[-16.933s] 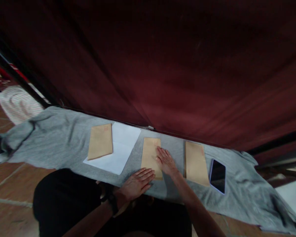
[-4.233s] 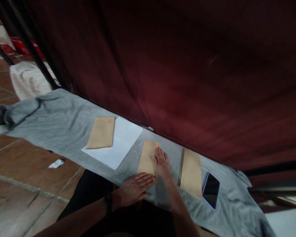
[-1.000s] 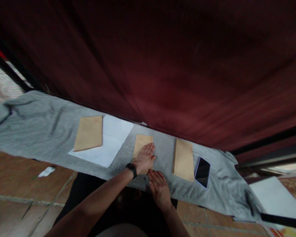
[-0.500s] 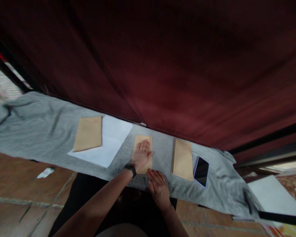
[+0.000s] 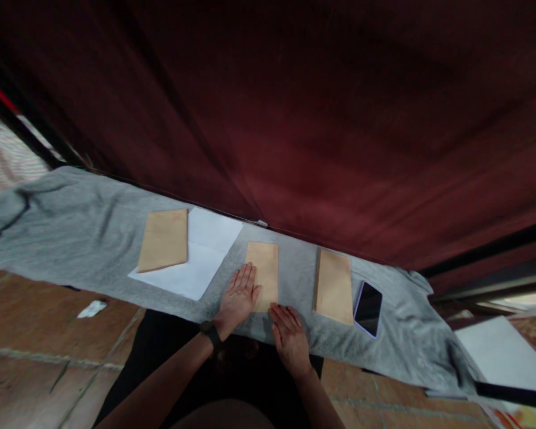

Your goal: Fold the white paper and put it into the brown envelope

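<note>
A brown paper envelope [image 5: 266, 275] lies flat on the grey cloth in front of me. My left hand [image 5: 240, 296], with a dark watch on its wrist, rests palm down with fingers stretched along the envelope's left edge. At the lower right corner of the envelope, my right hand [image 5: 290, 336] lies flat, its fingertips at the corner. To the right is a stack of brown envelopes [image 5: 334, 287]. Over on the left, more brown envelopes [image 5: 164, 239] sit partly on a white sheet of paper [image 5: 205, 244].
A phone [image 5: 368, 310] with a purple edge lies right of the stack. The grey cloth [image 5: 84, 232] covers a narrow bench below a dark red curtain [image 5: 286, 149]. On the tiled floor is a scrap of paper [image 5: 92, 308]. A white board [image 5: 504, 351] stands at far right.
My left hand has slid left and toward me, from the middle of the envelope to its left edge, uncovering more of it. My right hand stays near the lower corner.
</note>
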The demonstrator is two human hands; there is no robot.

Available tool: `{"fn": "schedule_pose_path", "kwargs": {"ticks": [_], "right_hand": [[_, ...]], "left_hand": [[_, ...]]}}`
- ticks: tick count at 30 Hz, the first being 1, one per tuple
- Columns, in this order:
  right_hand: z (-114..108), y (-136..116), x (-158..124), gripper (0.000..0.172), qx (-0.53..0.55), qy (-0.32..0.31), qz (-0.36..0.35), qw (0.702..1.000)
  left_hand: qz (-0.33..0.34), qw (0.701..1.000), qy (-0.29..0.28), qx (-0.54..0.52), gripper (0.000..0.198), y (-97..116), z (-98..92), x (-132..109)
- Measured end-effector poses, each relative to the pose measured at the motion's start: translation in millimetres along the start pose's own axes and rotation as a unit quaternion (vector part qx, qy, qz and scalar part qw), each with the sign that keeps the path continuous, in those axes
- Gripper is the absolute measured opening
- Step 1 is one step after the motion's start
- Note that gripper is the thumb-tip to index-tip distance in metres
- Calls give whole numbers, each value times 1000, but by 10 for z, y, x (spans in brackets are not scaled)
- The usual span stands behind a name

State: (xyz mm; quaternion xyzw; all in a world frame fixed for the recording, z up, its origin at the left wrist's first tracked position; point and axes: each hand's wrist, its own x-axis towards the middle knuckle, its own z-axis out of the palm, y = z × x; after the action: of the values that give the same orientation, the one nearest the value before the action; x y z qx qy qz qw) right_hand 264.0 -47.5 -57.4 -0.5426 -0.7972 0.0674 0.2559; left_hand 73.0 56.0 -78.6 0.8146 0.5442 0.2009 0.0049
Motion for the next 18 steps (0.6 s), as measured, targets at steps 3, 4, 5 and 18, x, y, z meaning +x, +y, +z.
{"fn": "schedule_pose_path", "kwargs": {"ticks": [3,4,5,18], "right_hand": [[22,3,-11,40,3,8,-1,1000],[27,6,-16,40,5,10,-1,1000],[30,11,-20,40,7,10,-3,1000],[24,22,-40,44,-35,4,-4,999]], "left_hand": [[26,1000,-5,4,55,-8,-99,-162],[38,999,-7,3,54,4,-131,-218],[56,998,-12,1,53,23,-161,-277],[160,986,-28,-32,58,339,-173,-736]]}}
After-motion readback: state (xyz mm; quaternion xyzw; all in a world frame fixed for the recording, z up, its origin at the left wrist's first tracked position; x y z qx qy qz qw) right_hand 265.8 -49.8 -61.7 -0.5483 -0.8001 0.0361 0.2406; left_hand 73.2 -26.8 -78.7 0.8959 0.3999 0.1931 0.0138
